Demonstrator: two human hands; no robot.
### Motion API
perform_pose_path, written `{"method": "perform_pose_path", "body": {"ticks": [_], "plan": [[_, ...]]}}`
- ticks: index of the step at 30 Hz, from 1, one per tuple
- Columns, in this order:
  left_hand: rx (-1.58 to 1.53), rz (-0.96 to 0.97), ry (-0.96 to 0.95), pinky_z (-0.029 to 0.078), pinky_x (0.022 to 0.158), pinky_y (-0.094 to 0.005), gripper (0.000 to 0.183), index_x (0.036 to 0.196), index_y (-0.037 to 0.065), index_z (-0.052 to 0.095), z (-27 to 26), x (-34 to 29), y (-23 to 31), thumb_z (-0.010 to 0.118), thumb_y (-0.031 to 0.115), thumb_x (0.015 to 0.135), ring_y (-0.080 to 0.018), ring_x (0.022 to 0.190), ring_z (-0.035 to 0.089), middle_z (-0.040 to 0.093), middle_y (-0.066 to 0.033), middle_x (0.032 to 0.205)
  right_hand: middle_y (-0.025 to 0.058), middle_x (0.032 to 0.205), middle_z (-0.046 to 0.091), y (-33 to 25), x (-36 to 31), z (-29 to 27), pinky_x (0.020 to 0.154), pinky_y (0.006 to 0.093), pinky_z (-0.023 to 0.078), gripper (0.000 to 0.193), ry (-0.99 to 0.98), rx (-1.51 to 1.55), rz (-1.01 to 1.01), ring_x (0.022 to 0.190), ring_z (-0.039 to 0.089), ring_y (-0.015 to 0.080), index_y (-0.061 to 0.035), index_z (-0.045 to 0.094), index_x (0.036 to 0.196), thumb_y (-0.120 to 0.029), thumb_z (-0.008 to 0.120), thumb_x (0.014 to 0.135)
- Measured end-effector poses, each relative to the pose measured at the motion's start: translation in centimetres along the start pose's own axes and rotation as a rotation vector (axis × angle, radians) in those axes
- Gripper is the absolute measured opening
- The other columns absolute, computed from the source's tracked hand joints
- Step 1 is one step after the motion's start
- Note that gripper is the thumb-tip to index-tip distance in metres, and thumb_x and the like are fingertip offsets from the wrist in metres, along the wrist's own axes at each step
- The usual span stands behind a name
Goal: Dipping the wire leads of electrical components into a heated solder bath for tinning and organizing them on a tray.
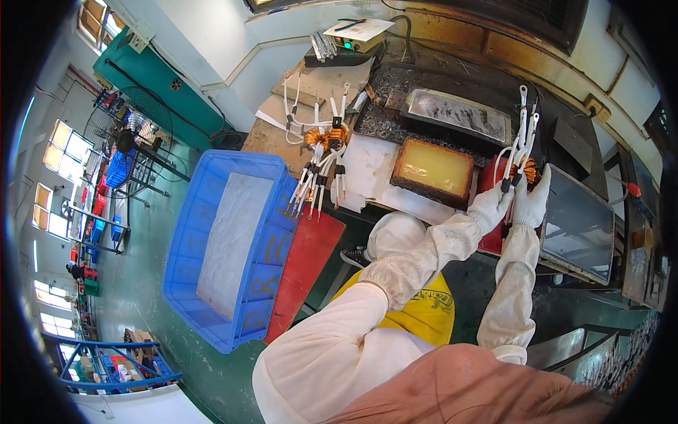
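Workbench (pixel 459 76): left hand (pixel 489 207), right hand (pixel 530 205) outstretched, holding coil (pixel 528 169).

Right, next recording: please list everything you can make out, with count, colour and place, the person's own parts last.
Tray: one, dark with yellowish contents, right of centre
Silvery-topped block: one, silver-grey, behind the tray
Held coil: one, copper-coloured with white leads, right of the tray
Loose coils: at least two, copper-coloured with white leads, left of the tray
Panel: one, grey, right of the held coil
Bin: one, blue, left
Board: one, red, beside the bin
Fan: one, black, left background
Cabinet: one, teal, upper left
Left hand: one, white-gloved, at the held coil's leads
Right hand: one, white-gloved, at the held coil
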State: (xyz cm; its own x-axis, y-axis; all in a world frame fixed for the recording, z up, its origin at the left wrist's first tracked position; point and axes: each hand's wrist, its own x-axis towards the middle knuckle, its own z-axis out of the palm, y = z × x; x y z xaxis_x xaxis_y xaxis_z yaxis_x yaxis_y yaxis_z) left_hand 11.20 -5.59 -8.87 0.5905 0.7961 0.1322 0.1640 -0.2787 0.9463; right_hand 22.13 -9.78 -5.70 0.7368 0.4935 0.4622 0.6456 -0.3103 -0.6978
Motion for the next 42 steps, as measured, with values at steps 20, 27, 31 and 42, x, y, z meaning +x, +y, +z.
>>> {"method": "perform_pose_path", "body": {"ticks": [20,27,31,42], "plan": [[-0.053,-0.033,-0.003,0.05,0.083,-0.0391,0.039,0.114,0.006,0.058,0.2,0.0,0.1,0.046,0.04,0.099,-0.0316,0.094,0.067,0.069,-0.015,0.098,0.0241,0.135,0.052,-1.2,-0.3,-1.0,0.099,0.0419,0.044,0.075,0.022,-0.02,0.048,0.12,0.055,0.0384,-0.0057,0.035,0.146,-0.036,0.068,0.086],[-0.1,-0.043,-0.004,0.049,0.085,-0.0375,0.037,0.115,0.006,0.057,-0.1,-0.1,0.2,0.046,0.037,0.099,-0.0295,0.094,0.066,0.069,-0.0133,0.099,0.0225,0.142,0.047,-2.4,-0.3,-1.5,0.106,0.0375,0.038,0.072,-0.03,0.021,0.107,0.129,0.048,0.0351,-0.0033,0.035,0.146,-0.033,0.065,0.088],[-0.078,-0.045,-0.003,0.049,0.085,-0.038,0.037,0.116,0.006,0.057,-0.1,-0.2,0.0,0.046,0.037,0.099,-0.0302,0.095,0.066,0.069,-0.0134,0.1,0.0224,0.142,0.047,-2.3,-0.4,-1.3,0.106,0.0373,0.038,0.072,-0.029,0.023,0.103,0.13,0.048,0.0349,-0.0031,0.035,0.146,-0.033,0.065,0.088],[-0.058,-0.045,-0.011,0.049,0.085,-0.0388,0.037,0.114,0.006,0.057,0.0,0.1,0.0,0.046,0.039,0.099,-0.0318,0.094,0.066,0.069,-0.0145,0.098,0.0236,0.137,0.05,-1.6,-0.2,-1.1,0.101,0.0409,0.043,0.075,0.014,-0.019,0.05,0.122,0.054,0.0372,-0.0053,0.034,0.146,-0.033,0.069,0.085]]}}
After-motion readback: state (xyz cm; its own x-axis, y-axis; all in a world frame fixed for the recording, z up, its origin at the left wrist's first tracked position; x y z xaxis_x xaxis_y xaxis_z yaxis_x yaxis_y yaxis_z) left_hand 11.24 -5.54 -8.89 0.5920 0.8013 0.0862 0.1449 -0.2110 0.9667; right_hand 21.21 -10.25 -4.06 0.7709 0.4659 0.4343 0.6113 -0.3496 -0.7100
